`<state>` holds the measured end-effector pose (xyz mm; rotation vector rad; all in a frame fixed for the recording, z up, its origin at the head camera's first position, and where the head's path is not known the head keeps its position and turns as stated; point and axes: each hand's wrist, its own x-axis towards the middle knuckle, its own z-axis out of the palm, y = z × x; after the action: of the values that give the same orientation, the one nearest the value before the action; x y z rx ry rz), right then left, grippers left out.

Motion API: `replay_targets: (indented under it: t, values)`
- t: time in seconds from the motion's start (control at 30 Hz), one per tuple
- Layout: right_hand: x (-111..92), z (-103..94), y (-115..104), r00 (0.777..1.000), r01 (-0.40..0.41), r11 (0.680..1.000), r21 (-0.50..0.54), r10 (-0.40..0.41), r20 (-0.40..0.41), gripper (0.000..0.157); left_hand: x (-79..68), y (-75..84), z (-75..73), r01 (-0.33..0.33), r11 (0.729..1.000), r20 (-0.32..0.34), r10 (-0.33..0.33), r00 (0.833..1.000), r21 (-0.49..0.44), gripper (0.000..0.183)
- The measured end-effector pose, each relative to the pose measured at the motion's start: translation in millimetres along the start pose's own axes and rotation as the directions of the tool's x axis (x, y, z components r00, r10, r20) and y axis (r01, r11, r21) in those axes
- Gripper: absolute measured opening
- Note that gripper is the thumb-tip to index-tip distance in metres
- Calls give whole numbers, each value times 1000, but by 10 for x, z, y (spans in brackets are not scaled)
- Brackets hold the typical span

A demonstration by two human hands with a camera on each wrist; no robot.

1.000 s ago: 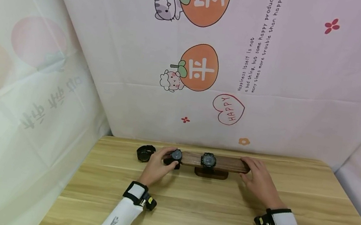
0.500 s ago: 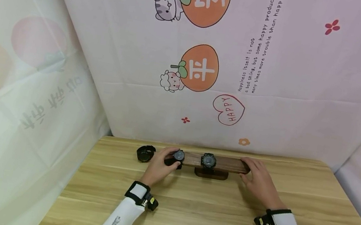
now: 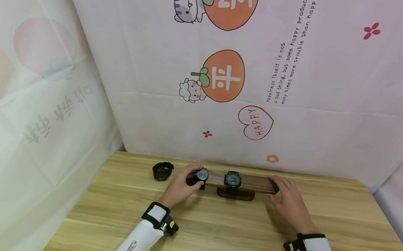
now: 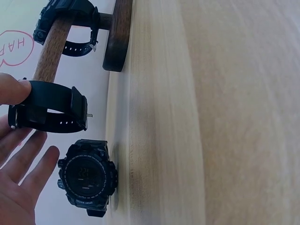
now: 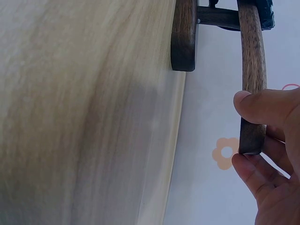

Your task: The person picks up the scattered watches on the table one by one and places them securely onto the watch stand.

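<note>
Left hand [image 3: 180,187] pinched a watch [image 3: 202,174], strap looped around the wooden bar [image 3: 255,184] near its nine o'clock end; bar ran nine-to-three. Second watch [image 3: 233,179] sat apart at three o'clock along it. Right hand [image 3: 290,206], farther off, gripped the three o'clock end.

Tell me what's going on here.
A person's left hand holds a black, round-faced wristwatch around the left part of a long, dark brown wooden bar, while the right hand grips the bar's right end. A second black, round-faced watch sits around mid-bar; a third black watch rests on the light wooden table, further left.
</note>
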<state>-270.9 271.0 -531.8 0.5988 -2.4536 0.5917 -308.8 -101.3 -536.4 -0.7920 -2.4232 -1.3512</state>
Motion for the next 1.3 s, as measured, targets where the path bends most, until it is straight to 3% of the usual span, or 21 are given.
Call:
replay_targets:
  t: [0.43, 1.3]
  values:
    - [7, -11, -15, 1000, -8, 1000, 7, 7, 12, 64, -2, -8, 20, 26, 998, 10, -27, 1000, 56, 51]
    - [26, -36, -37, 1000, -2, 1000, 3, 2, 16, 64, 28, -18, 59, -34, 997, 12, 34, 999, 70, 51]
